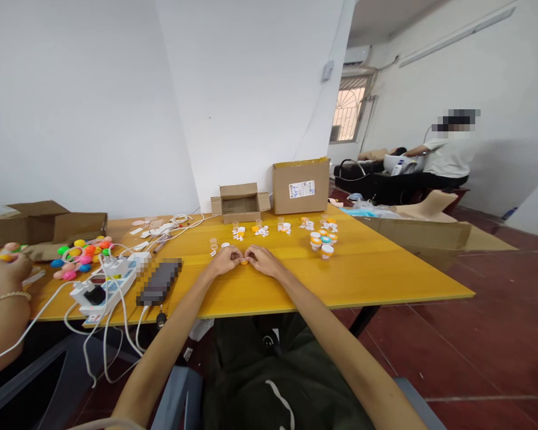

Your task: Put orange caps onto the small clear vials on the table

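My left hand (226,259) and my right hand (260,259) rest together on the yellow table (363,275), fingertips meeting. Both are closed in a pinch on a small orange and white piece (244,258) held between them; what it is exactly is too small to tell. Just beyond the hands lie several small clear vials with orange and white caps (238,233) in little groups. A cluster of capped vials (323,242) stands to the right of my right hand. One clear vial (213,244) stands just beyond my left hand.
An open small carton (240,203) and a taller closed carton (300,186) stand at the table's far edge. A white power strip (103,283) with cables and a dark phone lie left. Another person's hand (9,266) is by coloured plastic eggs (80,254). A seated person (448,155) is far right.
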`<control>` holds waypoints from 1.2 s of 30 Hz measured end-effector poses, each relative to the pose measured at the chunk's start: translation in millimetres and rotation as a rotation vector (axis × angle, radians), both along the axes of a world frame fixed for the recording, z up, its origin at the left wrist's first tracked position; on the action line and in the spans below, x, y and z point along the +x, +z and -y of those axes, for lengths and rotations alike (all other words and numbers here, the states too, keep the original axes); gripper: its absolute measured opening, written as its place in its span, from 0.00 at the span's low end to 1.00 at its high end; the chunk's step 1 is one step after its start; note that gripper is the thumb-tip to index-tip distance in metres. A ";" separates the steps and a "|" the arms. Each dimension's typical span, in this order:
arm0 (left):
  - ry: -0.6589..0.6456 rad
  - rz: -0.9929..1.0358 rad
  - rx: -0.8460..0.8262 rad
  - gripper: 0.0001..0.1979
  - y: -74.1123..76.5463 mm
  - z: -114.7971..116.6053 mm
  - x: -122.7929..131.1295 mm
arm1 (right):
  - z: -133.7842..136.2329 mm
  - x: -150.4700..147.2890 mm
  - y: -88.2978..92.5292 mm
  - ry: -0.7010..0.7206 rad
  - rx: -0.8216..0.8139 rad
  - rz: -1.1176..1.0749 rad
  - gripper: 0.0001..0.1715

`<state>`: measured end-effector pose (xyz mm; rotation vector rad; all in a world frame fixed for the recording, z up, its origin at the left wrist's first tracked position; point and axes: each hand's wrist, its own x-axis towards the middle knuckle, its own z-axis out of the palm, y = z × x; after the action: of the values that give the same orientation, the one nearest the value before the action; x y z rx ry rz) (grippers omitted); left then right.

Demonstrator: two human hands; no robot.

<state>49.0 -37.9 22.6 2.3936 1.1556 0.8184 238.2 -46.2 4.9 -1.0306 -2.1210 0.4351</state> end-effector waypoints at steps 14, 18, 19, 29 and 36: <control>0.024 -0.033 0.008 0.08 -0.8 -2.3 1.5 | -2.2 -0.4 -0.4 0.027 -0.013 -0.038 0.08; 0.012 -0.051 0.029 0.08 -0.8 -1.3 0.9 | -4.0 -1.1 -1.7 0.028 -0.036 -0.065 0.09; 0.009 -0.055 0.033 0.07 -0.9 -0.9 0.7 | -4.4 -1.3 -2.0 0.028 -0.043 -0.068 0.09; -0.022 -0.052 0.063 0.07 -5.8 -1.0 -1.4 | -5.0 -1.0 -0.9 0.051 -0.050 -0.081 0.08; -0.015 -0.026 0.036 0.07 -6.2 -2.6 -1.7 | -8.8 -2.4 -3.8 0.052 -0.051 -0.088 0.08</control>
<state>47.3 -35.3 16.4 2.4460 1.1404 0.8122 235.8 -37.4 1.1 -0.9691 -2.0711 0.5526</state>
